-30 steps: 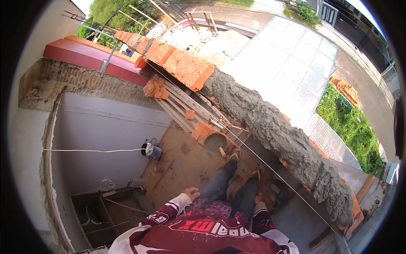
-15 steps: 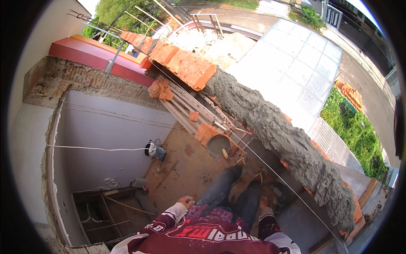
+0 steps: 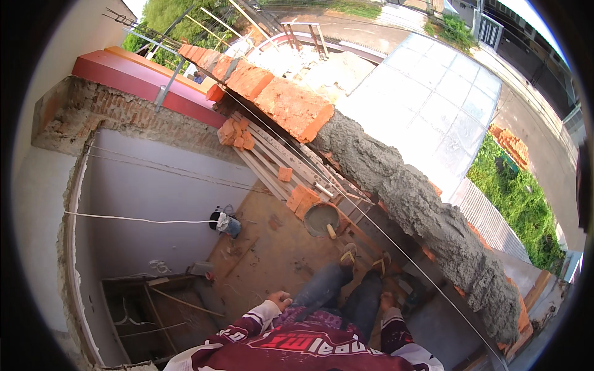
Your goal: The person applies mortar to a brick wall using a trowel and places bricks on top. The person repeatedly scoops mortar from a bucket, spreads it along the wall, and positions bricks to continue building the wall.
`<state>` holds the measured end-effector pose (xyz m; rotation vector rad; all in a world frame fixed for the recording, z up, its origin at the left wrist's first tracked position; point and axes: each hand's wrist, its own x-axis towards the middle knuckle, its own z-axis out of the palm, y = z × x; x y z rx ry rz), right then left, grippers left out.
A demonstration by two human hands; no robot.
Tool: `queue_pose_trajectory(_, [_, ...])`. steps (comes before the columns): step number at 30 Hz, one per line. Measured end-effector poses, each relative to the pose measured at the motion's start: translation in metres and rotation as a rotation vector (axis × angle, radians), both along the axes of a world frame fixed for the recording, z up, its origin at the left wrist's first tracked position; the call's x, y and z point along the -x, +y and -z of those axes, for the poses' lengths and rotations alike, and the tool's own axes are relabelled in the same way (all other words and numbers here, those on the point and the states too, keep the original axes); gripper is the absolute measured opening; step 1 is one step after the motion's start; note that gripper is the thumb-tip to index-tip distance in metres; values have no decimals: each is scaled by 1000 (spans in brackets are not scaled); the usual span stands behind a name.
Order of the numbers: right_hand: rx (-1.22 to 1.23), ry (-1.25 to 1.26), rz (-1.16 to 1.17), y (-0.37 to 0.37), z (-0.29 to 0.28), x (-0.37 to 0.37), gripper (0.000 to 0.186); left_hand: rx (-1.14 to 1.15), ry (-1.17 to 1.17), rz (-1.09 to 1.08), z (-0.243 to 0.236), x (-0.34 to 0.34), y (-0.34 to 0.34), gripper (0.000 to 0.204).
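Observation:
My left hand hangs beside my left thigh with its fingers curled in, and nothing shows in it. By my right thigh is my right hand; its fingers are mostly hidden. Neither hand touches the masonry. In front of my sandalled feet stands a round bucket of grey mortar, with the wooden handle of a tool sticking out over its rim. A thick, rough bed of wet mortar runs along the wall top on the right. It meets the last laid orange brick. A taut string follows the wall's near side.
Loose bricks lie beside the bucket, and broken pieces rest farther along the planks. A white cable crosses the drop on the left, above a dark opening. Beyond the wall lies a pale panelled roof.
The view has shifted slightly, and my feet are a little farther back from the bucket. Both hands stay down beside my thighs; the bricks and mortar look the same.

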<state>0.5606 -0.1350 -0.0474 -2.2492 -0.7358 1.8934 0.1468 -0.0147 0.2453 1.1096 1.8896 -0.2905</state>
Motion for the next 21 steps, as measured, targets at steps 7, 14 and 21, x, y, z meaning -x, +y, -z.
queue_pose_trajectory(7, [-31,-4,-91,23,-7,8,43,161,-36,142,51,23,28,47])
queue_pose_trajectory(14, [129,8,-308,84,-108,52,79,125,-92,244,94,51,76,49])
queue_pose_trajectory(21, [47,161,-322,90,-99,58,77,251,-201,218,127,48,53,70])
